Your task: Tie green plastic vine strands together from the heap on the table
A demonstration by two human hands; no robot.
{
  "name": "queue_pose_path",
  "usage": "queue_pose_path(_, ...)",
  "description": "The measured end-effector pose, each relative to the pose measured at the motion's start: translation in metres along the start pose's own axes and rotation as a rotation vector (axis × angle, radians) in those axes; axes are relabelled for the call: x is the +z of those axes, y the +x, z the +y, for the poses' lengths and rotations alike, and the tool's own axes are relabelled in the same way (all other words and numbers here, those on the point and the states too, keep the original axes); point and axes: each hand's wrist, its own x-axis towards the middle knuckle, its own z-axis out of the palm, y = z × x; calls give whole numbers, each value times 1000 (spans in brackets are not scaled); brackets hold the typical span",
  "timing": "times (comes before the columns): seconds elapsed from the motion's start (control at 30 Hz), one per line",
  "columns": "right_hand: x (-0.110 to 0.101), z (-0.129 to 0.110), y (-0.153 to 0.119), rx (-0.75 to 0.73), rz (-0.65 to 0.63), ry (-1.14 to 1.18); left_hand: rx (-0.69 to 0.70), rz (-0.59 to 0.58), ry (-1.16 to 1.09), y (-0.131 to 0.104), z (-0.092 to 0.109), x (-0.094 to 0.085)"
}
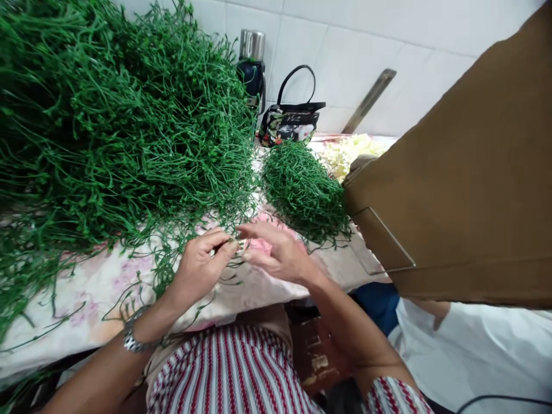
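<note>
My left hand (202, 263), with a metal watch on the wrist, pinches a small pale-and-green piece (240, 244) between thumb and forefinger. Just right of it is my right hand (280, 252), its thumb and fingers apart beside the piece, touching nothing I can make out. Beyond the hands, a large heap of thin green stems (172, 126) fills the left and back. A smaller heap of green stems (304, 190) lies to the right. Loose stems lie on the flowered cloth (125, 270) around my left hand.
Against the tiled wall stand a dark flask (250, 75) with a metal cap and a floral handbag (288, 123). A metal strip (370, 102) leans there. Pale yellow pieces (351, 150) lie behind a large brown cardboard panel (466, 190) at right. A person in white sits beyond it.
</note>
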Motion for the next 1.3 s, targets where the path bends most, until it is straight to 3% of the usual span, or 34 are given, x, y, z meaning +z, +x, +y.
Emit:
queue_pose_path(0.13,37,-6,-4,45,-30,158,-29,23,-201,1,1,6)
queue_pose_path(0.33,41,-5,-5,102,68,187,-111,-50,-440,-11,-15,-11)
queue_pose_path(0.43,43,-5,-5,77,43,153,-148,-59,-356,-18,-16,-17)
queue_pose_path(0.7,48,-9,-10,3,46,173,-85,75,-243,-18,-18,-14)
queue_pose_path(0.97,61,-13,-13,22,93,32,-82,0,-192,-16,-12,-15)
queue_pose_path(1.13,63,-13,-16,-3,153,59,-18,-14,23,-17,-5,-24)
queue_pose_path(1.3,64,-16,-19,-11,226,91,60,-171,217,-26,-7,-28)
